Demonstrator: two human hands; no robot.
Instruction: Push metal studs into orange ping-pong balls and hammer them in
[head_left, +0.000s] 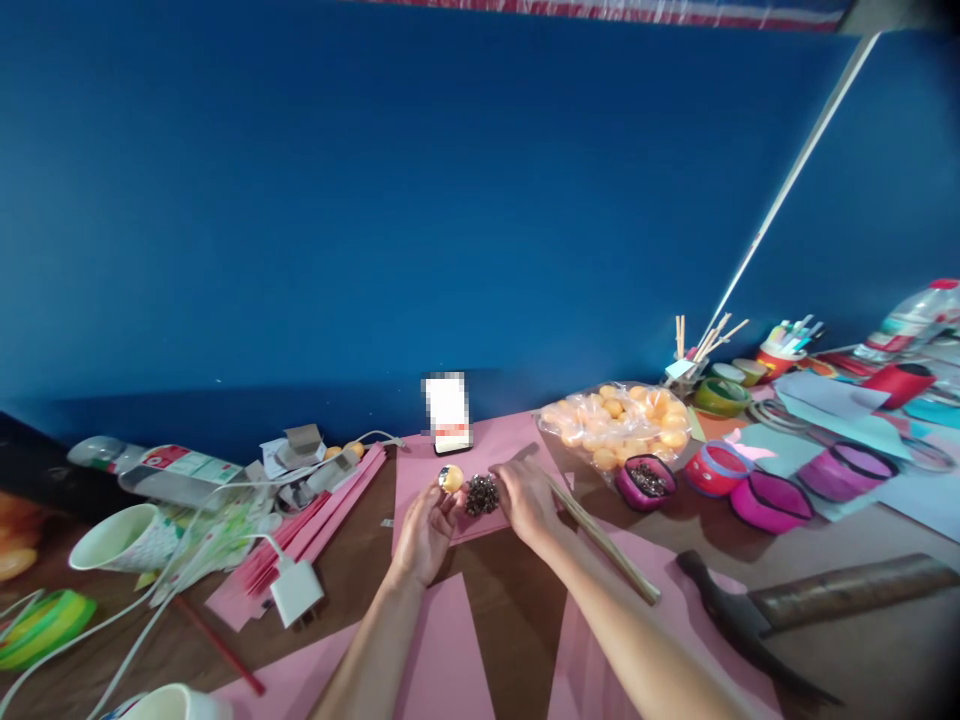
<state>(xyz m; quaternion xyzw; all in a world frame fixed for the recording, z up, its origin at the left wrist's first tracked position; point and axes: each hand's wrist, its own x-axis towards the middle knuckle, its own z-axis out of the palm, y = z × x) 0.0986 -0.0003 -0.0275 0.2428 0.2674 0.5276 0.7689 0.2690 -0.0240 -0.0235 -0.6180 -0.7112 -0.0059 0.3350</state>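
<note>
Between the fingertips of my left hand (429,525) is a small orange ball (451,479) that looks like a ping-pong ball, with a shiny or dark patch on its upper left side. My right hand (527,497) reaches in from the right, its fingers bent together at the edge of a pile of small dark metal pieces (481,495). Whatever those fingertips hold is too small to make out. The pile lies on a pink paper sheet (424,455). Just behind it stands a phone (454,441) with a bright, blurred screen.
Right of my hands lie thin wooden sticks (600,540), a bag of orange balls (615,420), a purple container of metal pieces (646,482) and a hammer (757,608). On the left are a white charger (297,592), cables, pink strips (300,530) and a paper cup (124,540).
</note>
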